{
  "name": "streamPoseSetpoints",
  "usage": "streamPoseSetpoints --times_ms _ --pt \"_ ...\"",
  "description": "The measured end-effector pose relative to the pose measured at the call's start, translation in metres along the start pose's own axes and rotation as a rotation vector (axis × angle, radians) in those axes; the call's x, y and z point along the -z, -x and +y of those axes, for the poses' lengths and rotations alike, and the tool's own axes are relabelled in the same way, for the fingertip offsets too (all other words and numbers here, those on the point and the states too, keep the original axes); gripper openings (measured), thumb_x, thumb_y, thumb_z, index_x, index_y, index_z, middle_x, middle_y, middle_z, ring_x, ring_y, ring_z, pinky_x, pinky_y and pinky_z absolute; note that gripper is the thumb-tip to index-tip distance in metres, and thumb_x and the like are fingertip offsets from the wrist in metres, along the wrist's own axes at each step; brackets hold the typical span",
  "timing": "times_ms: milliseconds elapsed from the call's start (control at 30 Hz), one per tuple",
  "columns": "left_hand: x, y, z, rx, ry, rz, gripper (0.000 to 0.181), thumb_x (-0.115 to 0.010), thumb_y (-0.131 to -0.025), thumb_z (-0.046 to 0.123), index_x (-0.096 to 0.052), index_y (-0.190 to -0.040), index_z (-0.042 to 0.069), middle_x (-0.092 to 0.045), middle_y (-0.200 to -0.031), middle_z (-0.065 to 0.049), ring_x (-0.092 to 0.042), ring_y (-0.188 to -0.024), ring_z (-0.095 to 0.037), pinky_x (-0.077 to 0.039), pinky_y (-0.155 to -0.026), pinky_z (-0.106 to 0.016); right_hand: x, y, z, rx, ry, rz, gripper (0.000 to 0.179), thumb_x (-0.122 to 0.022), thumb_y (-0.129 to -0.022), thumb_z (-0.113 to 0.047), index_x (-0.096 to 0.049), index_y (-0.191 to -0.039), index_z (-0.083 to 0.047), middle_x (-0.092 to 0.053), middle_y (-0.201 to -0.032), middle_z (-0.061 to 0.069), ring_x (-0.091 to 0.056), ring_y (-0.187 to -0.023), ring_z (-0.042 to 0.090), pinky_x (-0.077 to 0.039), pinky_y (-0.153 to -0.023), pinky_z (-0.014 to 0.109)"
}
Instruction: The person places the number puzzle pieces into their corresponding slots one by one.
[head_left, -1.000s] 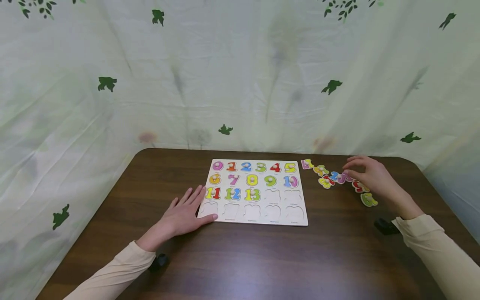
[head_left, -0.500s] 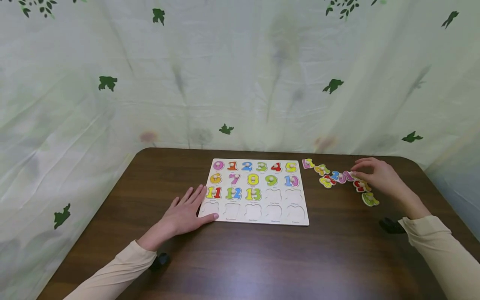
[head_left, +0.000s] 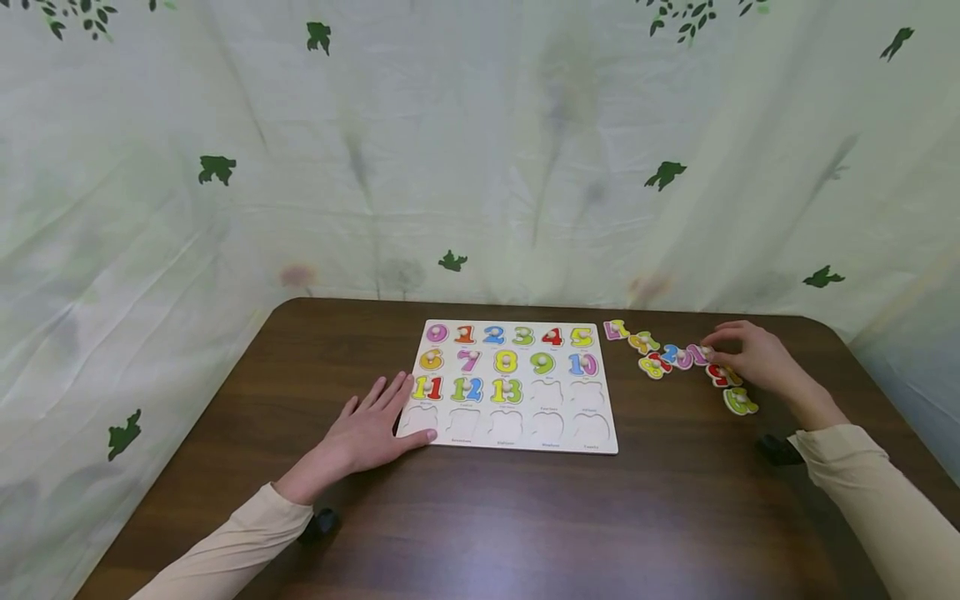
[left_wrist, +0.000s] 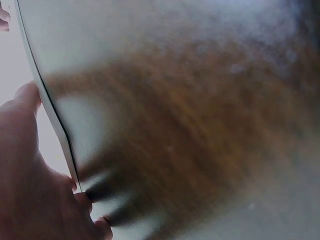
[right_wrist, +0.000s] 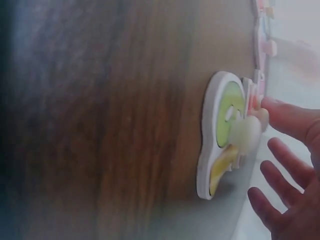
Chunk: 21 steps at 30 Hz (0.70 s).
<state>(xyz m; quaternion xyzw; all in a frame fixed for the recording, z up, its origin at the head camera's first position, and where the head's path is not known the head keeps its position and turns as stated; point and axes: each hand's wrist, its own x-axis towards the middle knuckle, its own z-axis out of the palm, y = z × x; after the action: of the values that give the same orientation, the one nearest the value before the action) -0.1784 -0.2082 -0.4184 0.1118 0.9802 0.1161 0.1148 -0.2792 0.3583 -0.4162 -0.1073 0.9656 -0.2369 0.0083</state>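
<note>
My left hand (head_left: pixel 367 425) lies flat with spread fingers along the left edge of a white number-puzzle board (head_left: pixel 525 437), thumb over its lower left corner. The left wrist view shows this hand (left_wrist: pixel 35 170) at the board's edge. Numbers 0 to 13 fill the upper slots; the others are bare outlines. To the right of the board, my right hand (head_left: pixel 757 358) pinches the knob of a purple number piece (head_left: pixel 697 355) with thumb and forefinger. A green and yellow piece (right_wrist: pixel 227 120) with a pale knob stands in front of this hand (right_wrist: pixel 295 170) in the right wrist view.
Loose pieces form a crooked row: a purple and yellow piece (head_left: pixel 617 330), an orange and green piece (head_left: pixel 643 342), a red and yellow piece (head_left: pixel 655 365), a blue and purple piece (head_left: pixel 677 357) and a red piece (head_left: pixel 723 376). A pale curtain (head_left: pixel 480 167) hangs behind the brown table (head_left: pixel 480 525).
The right hand has shifted slightly right and lowered, its thumb and forefinger coming together at the purple piece's knob. The left hand and board have stayed put.
</note>
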Motion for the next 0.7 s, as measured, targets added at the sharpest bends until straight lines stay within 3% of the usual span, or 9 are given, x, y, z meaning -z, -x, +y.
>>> streamPoseSetpoints --times_ms 333,533,700 --pt "0.001 0.0 0.001 -0.001 -0.001 0.004 0.101 -0.051 -0.086 0.073 -0.018 -0.158 0.011 -0.015 -0.163 -0.011 -0.012 -0.147 -0.038 -0.012 -0.109 -0.068 0.001 -0.003 -0.006 0.055 0.034 0.044 0.02 -0.067 -0.093 -0.01 -0.069 -0.106 0.005 -0.054 -0.121 0.033 -0.041 -0.119 0.052 -0.031 -0.096 0.067" --pt "0.0 0.0 0.0 -0.001 0.004 0.005 0.101 -0.051 -0.086 0.073 -0.018 -0.158 0.011 -0.015 -0.163 -0.011 -0.012 -0.148 -0.038 -0.012 -0.109 -0.068 0.003 0.002 -0.032 0.113 0.003 0.05 0.019 -0.068 -0.093 -0.01 -0.07 -0.106 0.005 -0.051 -0.126 0.033 -0.04 -0.121 0.053 -0.031 -0.096 0.067" --pt "-0.007 -0.003 -0.006 -0.001 0.001 0.01 0.105 -0.048 -0.083 0.079 -0.016 -0.159 0.013 -0.013 -0.164 -0.009 -0.01 -0.148 -0.036 -0.011 -0.11 -0.067 -0.002 0.008 -0.057 0.156 -0.034 0.049 0.015 -0.07 -0.092 -0.009 -0.072 -0.103 0.002 -0.051 -0.127 0.029 -0.042 -0.119 0.049 -0.038 -0.09 0.062"
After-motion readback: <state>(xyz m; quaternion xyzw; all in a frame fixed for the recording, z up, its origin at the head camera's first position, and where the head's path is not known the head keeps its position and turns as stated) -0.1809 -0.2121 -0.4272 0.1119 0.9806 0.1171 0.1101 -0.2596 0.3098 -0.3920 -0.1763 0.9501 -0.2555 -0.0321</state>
